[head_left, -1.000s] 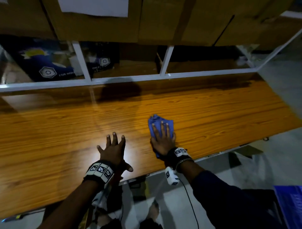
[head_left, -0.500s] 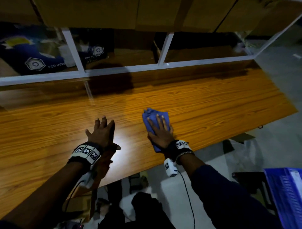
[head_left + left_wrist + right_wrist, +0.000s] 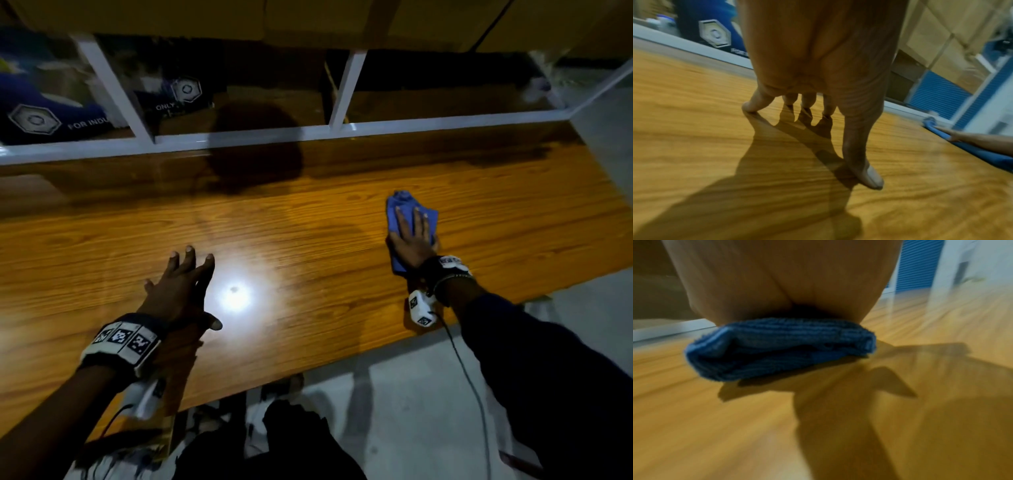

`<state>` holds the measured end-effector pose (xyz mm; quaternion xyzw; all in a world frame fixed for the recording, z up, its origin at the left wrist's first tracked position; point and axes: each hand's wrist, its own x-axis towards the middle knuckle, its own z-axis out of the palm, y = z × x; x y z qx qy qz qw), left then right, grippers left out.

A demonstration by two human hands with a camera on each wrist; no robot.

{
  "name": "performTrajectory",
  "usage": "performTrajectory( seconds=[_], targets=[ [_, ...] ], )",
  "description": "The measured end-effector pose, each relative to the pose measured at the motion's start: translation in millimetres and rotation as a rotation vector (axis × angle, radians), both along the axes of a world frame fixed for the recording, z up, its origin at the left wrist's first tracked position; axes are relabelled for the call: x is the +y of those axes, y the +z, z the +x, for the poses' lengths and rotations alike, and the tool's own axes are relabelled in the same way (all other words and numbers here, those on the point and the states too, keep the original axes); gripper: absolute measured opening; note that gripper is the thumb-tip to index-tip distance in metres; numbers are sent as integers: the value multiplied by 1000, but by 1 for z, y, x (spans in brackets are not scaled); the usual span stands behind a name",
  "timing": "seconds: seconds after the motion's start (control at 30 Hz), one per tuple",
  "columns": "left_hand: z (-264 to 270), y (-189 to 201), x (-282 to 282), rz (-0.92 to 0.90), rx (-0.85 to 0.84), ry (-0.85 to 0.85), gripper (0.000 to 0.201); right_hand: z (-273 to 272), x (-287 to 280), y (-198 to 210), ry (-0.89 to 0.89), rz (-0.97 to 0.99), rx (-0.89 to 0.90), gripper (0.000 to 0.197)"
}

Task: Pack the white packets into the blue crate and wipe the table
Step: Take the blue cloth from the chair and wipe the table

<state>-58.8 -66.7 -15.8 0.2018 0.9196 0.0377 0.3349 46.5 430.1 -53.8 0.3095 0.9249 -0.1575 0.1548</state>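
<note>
A folded blue cloth [image 3: 400, 209] lies on the wooden table [image 3: 308, 240], right of centre. My right hand [image 3: 412, 236] presses flat on it with straight fingers; in the right wrist view the cloth [image 3: 777, 347] bulges out under my palm. My left hand [image 3: 181, 284] rests on the bare wood to the left, fingers spread and straight, fingertips [image 3: 750, 107] touching the surface. The cloth [image 3: 970, 146] and the right hand's fingers show at the right edge of the left wrist view. A slatted blue surface [image 3: 937, 95], perhaps the crate, shows beyond the table. No white packets are visible.
A white frame rail [image 3: 274, 135] runs along the table's far edge, with blue printed bags [image 3: 44, 109] behind it. Cardboard boxes [image 3: 308, 20] stand above. The table's near edge [image 3: 308, 370] drops to a grey floor. A bright light spot [image 3: 234, 294] reflects off the wood.
My right hand has slid the blue cloth to the right along the table. The left hand stays flat on the wood, and the head view has shifted.
</note>
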Motion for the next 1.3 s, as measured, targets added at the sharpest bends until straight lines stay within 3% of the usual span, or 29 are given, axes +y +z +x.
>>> performTrajectory(
  seconds=[0.33, 0.9, 0.97, 1.07, 1.13, 1.23, 1.3],
  targets=[
    [0, 5, 4, -33, 9, -42, 148, -19, -26, -2, -92, 60, -37, 62],
    [-3, 0, -7, 46, 27, -81, 146, -52, -263, -8, 193, 211, 123, 66],
    [-7, 0, -12, 46, 100, -150, 136, -53, -290, -7, 243, 192, 113, 67],
    [-24, 5, -25, 129, 217, -243, 76, -57, -332, -8, 335, 182, 139, 76],
    [-34, 10, -36, 207, 248, -214, 51, -59, -352, -15, 383, 143, 123, 78],
    [-43, 15, -46, 293, 299, -127, 44, -64, -355, -15, 416, 156, 138, 68],
    [-47, 12, -48, 252, 309, -105, 69, -66, -342, -16, 467, 115, 103, 68]
  ],
)
